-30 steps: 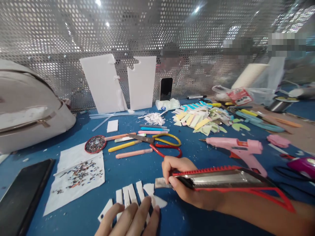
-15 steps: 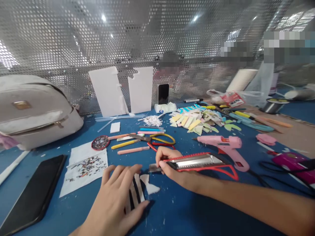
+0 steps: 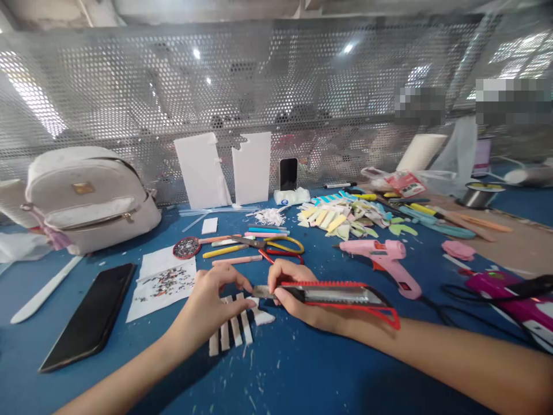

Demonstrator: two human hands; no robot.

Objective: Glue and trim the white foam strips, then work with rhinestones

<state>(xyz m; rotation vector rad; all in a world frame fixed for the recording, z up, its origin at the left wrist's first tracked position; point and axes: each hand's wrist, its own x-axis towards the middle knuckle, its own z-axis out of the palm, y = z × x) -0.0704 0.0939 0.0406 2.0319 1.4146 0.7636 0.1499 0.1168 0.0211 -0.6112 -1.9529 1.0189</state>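
Observation:
My right hand grips a red box cutter near its front, with the blade pointing left. My left hand is half curled over the table, thumb and forefinger apart. Its forefinger reaches the tip of the blade; whether they touch I cannot tell. Below that hand several narrow white strips lie side by side, their upper ends partly hidden by the fingers. To their right sits a small white bow-shaped piece, just under the blade.
Scissors and markers lie beyond my hands. A pink glue gun with its cable is to the right. Leftward are a dark phone, a paper sheet with small beads and a backpack. Paper scraps are piled behind.
My left hand has lifted off the white strips and moved to the blade tip, leaving more of the strips visible. The box cutter stays in my right hand. The camera view has tilted up.

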